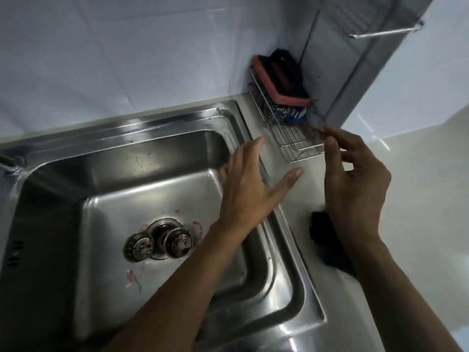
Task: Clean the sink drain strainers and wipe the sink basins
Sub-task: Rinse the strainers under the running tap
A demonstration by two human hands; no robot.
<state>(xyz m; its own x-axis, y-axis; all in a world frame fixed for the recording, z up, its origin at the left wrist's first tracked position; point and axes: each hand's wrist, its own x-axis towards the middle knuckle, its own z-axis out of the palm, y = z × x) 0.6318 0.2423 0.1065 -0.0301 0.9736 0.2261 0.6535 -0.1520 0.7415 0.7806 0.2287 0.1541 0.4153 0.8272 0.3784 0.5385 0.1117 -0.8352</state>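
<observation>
Reaching toward the wire rack (294, 138) at the back right of the counter (299, 189), apparently to fetch a cleaning tool before any scrubbing starts. Judged an early step: strainers not yet cleaned, basin not yet wiped.

Left hand (251, 184) spread flat and empty, fingers loose, hovering over the right rim of the sink (157, 123). Right hand (355, 184) raised just in front of the rack, thumb and fingertips pinched together; possibly nipping something thin and reddish, too blurred to tell what, or whether anything is held at all.

In the rack: a pink-and-black sponge (281, 80) propped against the wall, with steel wool (279, 114) and a blue brush (297, 116) beneath it. A dark cloth (327, 240) lying on the counter, partly hidden under the right wrist.

Two round metal strainers (157, 243) sitting side by side on the basin floor, left of centre, touching or nearly so over the drain opening. Both looking dirty, with pale and reddish bits caught in them. Pink scraps (133, 278) scattered on the basin floor around them. Basin steel dull, with a few dark specks on the back wall.

Next move, by judgement: taking a scrubber from the rack, then bringing it down to the strainers. Care needed to lift it clear of the wire bars.
</observation>
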